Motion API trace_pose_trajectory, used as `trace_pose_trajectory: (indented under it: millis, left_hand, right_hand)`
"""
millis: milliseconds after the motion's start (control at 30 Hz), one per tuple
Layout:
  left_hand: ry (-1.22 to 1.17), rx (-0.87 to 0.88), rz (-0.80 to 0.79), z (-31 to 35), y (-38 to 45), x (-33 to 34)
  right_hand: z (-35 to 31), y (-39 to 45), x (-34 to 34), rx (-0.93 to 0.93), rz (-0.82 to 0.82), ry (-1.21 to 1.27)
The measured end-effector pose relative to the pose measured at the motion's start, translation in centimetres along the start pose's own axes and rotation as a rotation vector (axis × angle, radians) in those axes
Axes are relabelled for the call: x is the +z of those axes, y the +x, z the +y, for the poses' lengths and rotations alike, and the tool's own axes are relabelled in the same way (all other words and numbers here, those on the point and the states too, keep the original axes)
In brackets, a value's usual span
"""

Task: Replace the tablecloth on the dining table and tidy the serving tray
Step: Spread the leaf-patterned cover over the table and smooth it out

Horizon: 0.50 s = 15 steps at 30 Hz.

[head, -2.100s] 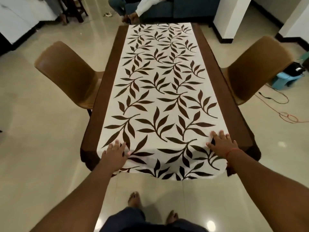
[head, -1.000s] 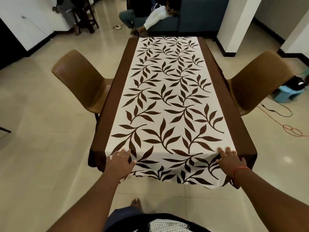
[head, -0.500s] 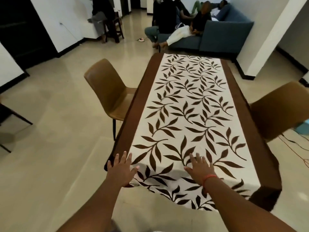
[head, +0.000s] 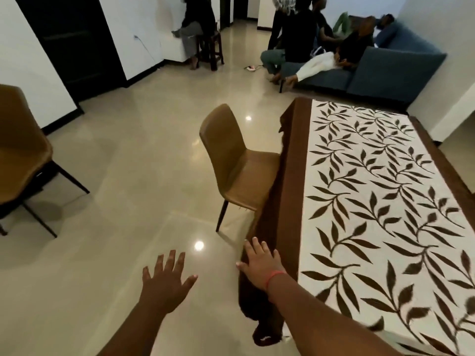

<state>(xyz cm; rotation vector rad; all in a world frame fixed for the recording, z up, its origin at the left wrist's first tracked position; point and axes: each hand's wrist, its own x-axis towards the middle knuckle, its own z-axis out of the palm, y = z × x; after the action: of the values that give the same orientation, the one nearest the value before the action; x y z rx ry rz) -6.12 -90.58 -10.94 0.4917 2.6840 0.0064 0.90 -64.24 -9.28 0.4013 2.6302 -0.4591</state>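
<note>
Because the tablecloth [head: 372, 201] is soft, light fabric that slides and bunches easily, you should expect it to shift under any sideways push. It lies spread over the table, its brown border [head: 285, 201] hanging off the near-left edge beside a chair [head: 231, 163]. Your right hand [head: 259, 263] rests flat on that border, fingers spread, gripping nothing. Your left hand [head: 164, 283] hovers open over the floor. Pinch the hanging hem at the corner to adjust it.
</note>
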Motion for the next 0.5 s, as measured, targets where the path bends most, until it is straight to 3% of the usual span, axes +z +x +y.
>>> trace_pose_trajectory:
  millis: [133, 500]
  left_hand:
    - [-0.015, -0.023, -0.037, -6.4, 3.3, -2.8]
    - [-0.012, 0.024, -0.08, -13.4, 20.9, -8.3]
  right_hand:
    - [-8.1, 4.6, -0.3, -0.044, -0.041, -0.04]
    - [-17.1, 24.1, -3.6, -0.074, -0.15, -0.064]
